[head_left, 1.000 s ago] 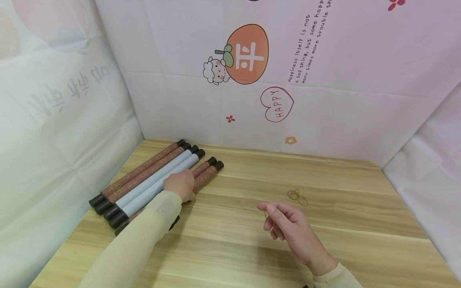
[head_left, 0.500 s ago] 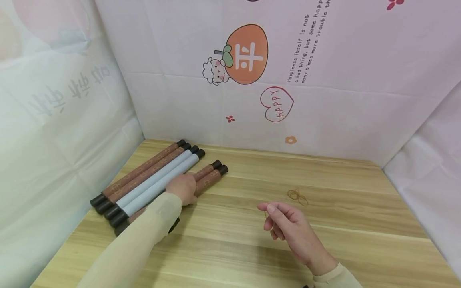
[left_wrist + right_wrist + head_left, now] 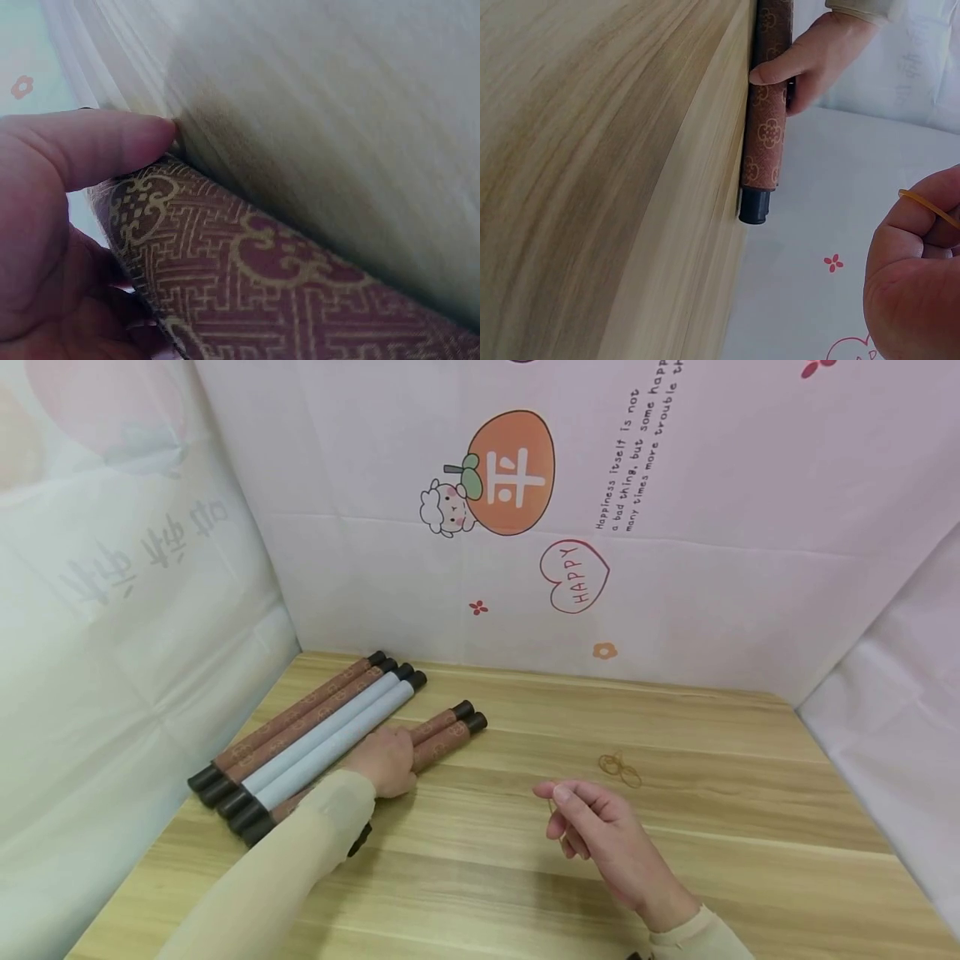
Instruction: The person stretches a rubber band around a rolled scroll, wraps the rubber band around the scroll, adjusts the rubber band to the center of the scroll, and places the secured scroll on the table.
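Nearest is the right hand (image 3: 603,831); its forearm comes from the lower right corner, and the palm is turned toward the left. Its grip pinches a thin rubber band (image 3: 926,208) between thumb and index finger, and the other fingers are curled below. The hand is raised above the wooden bench (image 3: 712,818).

The left arm (image 3: 277,868) stretches from the lower left, long and slanting, over the near part of the scrolls. A little farther, the left hand (image 3: 382,762) lies across two brown scrolls (image 3: 444,744), back upward. Its grip is closed around them: the thumb presses the near side, the fingers go behind. These scrolls lie side by side on the bench, their black ends pointing away.

Just beyond the right hand are loose rubber bands (image 3: 619,770). Left of the left hand lie pale blue scrolls (image 3: 330,747), and then other patterned scrolls (image 3: 300,718). At the back hangs a printed cloth (image 3: 712,610).
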`<state>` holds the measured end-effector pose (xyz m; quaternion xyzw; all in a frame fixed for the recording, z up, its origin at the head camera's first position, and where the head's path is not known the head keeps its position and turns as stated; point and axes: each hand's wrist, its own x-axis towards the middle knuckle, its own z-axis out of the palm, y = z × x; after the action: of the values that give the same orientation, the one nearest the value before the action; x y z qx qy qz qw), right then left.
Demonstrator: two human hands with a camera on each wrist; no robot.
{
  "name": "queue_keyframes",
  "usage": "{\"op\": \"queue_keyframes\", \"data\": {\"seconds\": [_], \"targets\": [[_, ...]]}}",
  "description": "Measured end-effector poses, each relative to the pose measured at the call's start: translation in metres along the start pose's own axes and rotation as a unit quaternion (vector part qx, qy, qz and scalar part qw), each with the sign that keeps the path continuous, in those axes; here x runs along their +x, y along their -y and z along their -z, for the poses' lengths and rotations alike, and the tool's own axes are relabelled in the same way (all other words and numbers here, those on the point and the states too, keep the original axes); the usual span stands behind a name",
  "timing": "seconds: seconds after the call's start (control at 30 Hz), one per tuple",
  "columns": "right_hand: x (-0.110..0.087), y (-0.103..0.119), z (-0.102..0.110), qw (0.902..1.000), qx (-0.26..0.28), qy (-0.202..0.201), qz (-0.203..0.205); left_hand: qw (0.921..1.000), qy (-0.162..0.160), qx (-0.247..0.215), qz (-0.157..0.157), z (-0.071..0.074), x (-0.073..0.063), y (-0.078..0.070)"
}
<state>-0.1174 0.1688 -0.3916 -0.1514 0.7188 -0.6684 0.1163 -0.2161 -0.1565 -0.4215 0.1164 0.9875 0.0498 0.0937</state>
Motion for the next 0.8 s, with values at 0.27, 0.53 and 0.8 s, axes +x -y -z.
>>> {"op": "queue_keyframes", "data": {"seconds": [0.27, 0.53, 0.8], "targets": [[0.002, -0.001, -0.002, 1.0000, 0.002, -0.001, 0.002, 0.9984, 0.026, 0.020, 0.047, -0.004, -0.004, -0.004], [0.002, 0.000, -0.002, 1.0000, -0.003, 0.004, -0.001, 0.9975, 0.009, 0.027, 0.065, -0.015, -0.011, -0.002], [0.002, 0.000, -0.003, 0.9999, -0.007, 0.006, -0.004, 0.9879, -0.092, 0.124, 0.013, -0.024, -0.012, 0.001]]}}
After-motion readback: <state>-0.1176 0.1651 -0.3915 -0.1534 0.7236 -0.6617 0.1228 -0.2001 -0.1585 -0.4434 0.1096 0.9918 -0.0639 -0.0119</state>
